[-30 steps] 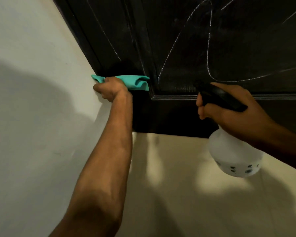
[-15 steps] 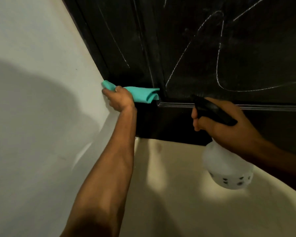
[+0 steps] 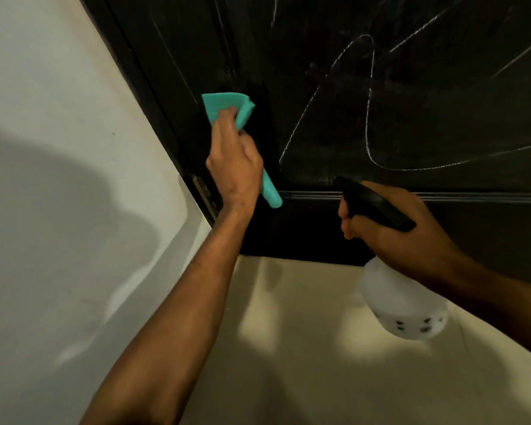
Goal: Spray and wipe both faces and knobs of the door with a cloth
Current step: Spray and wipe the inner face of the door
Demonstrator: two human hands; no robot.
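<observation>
A dark door (image 3: 380,102) with thin white chalk-like lines fills the top of the view. My left hand (image 3: 235,167) holds a folded teal cloth (image 3: 227,105) against the door's left stile, above the bottom rail. My right hand (image 3: 393,228) grips the black trigger head of a white spray bottle (image 3: 402,305), nozzle pointing left toward the door's lower part. No knob is in view.
A white wall (image 3: 59,148) runs along the left and meets the dark door frame (image 3: 154,96). A metal hinge (image 3: 204,191) shows at the frame near my left wrist. Pale cream floor (image 3: 304,348) lies below the door, crossed by arm shadows.
My left hand turned the cloth from lying sideways to upright and slid it up the door's left stile. The spray bottle stayed about where it was.
</observation>
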